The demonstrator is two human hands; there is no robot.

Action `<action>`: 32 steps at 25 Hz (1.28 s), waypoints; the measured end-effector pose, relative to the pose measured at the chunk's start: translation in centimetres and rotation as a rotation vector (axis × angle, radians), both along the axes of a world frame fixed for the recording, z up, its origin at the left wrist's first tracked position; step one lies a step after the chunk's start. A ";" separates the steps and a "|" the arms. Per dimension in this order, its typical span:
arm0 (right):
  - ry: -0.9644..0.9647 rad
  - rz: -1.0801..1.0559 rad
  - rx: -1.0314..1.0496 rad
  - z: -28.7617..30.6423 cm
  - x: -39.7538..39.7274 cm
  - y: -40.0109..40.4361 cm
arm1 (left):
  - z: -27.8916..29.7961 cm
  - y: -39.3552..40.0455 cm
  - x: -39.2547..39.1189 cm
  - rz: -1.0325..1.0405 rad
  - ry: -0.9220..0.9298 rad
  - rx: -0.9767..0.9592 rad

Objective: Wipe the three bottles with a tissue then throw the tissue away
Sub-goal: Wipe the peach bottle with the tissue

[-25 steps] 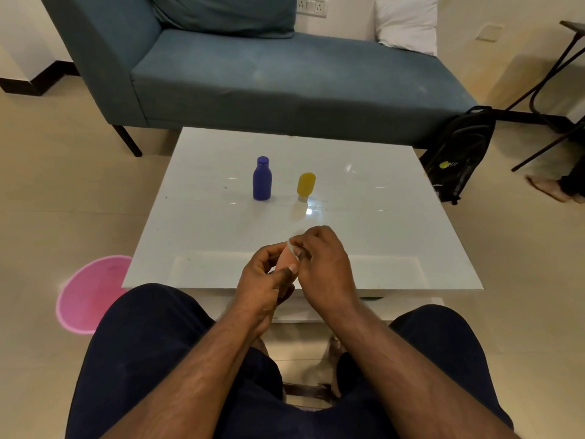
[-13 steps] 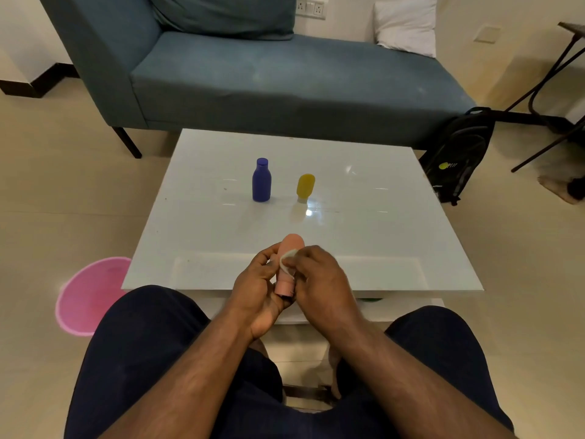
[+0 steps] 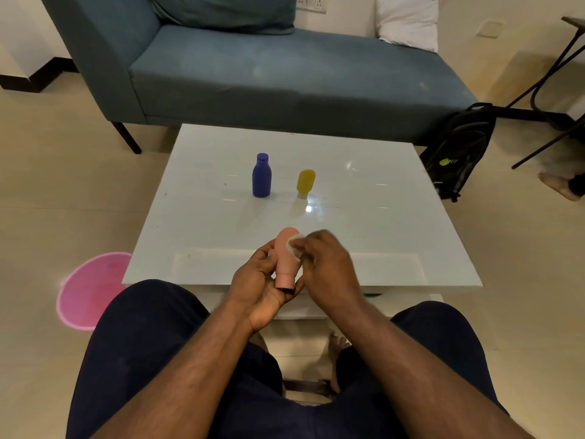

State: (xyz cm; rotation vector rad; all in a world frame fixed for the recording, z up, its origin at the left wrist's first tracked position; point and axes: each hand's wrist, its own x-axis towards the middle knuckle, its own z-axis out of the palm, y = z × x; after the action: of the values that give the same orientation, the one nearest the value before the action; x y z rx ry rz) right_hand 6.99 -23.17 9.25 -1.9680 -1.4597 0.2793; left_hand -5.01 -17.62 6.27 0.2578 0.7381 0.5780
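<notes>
Head view: left hand (image 3: pixel 258 285) grips a small pink plastic bottle (image 3: pixel 286 256) by its cap end, above the near edge of the glossy white table (image 3: pixel 395 217). Right hand (image 3: pixel 323 261) pinches a small white tissue (image 3: pixel 292 245) against the bottle's upper side.

Risk: low grip, so a hard rub could twist the bottle loose; the tissue may slip or tear.

Long axis near upright, cap down, rounded base tilted away.
</notes>
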 end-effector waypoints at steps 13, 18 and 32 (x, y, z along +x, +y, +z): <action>0.104 -0.069 -0.034 0.2 -0.6 -0.2 | 0.9 -0.4 -0.2 -0.073 -0.055 -0.045; 0.170 0.024 -0.020 -0.5 -1.9 -1.8 | 0.7 0.0 -0.6 -0.050 -0.083 -0.089; 0.050 0.144 0.086 0.1 -1.7 -2.0 | 0.8 -0.1 -0.6 -0.015 -0.031 -0.093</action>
State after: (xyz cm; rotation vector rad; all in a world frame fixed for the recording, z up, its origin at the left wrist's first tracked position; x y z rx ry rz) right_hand 5.32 -25.17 9.35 -1.7789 -1.5578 0.3205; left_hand -5.59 -17.67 7.07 0.1679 0.7309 0.5310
